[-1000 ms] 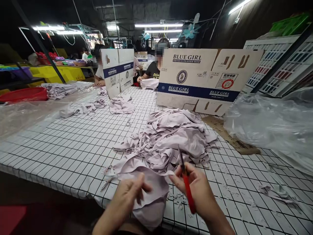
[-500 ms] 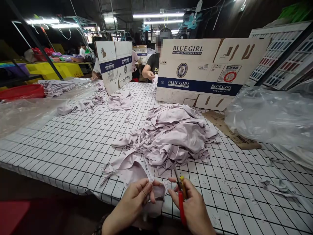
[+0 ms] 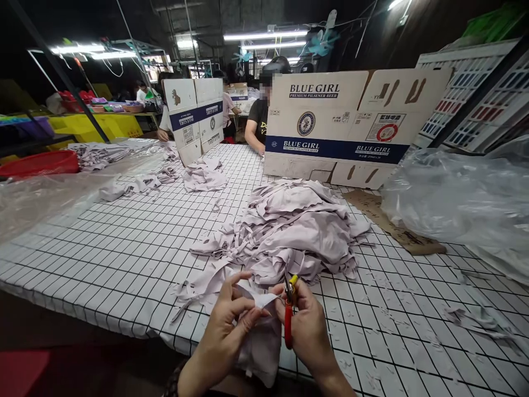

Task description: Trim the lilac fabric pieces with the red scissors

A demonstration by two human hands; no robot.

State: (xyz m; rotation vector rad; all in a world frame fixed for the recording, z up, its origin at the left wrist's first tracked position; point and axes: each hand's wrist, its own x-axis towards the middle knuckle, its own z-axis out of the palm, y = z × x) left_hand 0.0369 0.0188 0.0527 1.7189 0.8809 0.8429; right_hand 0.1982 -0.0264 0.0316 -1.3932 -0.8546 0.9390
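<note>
Between thumb and fingers, my left hand (image 3: 225,325) pinches a pale lilac fabric piece (image 3: 263,344), part of which hangs down over the table's near edge. My right hand (image 3: 309,328) is wrapped round small scissors (image 3: 288,325) with red handles and a yellow part, blades pointing up and away from me. Its thumb and forefinger tips are at the piece's right corner, seemingly pinching it. Just beyond both hands lies a large heap of the same lilac fabric (image 3: 301,231), with straps and loose edges trailing to the left.
White cloth with a black grid covers the table (image 3: 136,237); small scraps are scattered at right. Cardboard boxes (image 3: 330,121) stand behind the heap. Clear plastic bags (image 3: 458,193) and brown paper (image 3: 397,229) lie right. A red basin (image 3: 39,164) is left. Other people sit across the table.
My left hand has opened its upper fingers and shifted the fabric piece. My right hand has moved left with the scissors, up to the piece's corner. Across the table, a person's hand has lowered.
</note>
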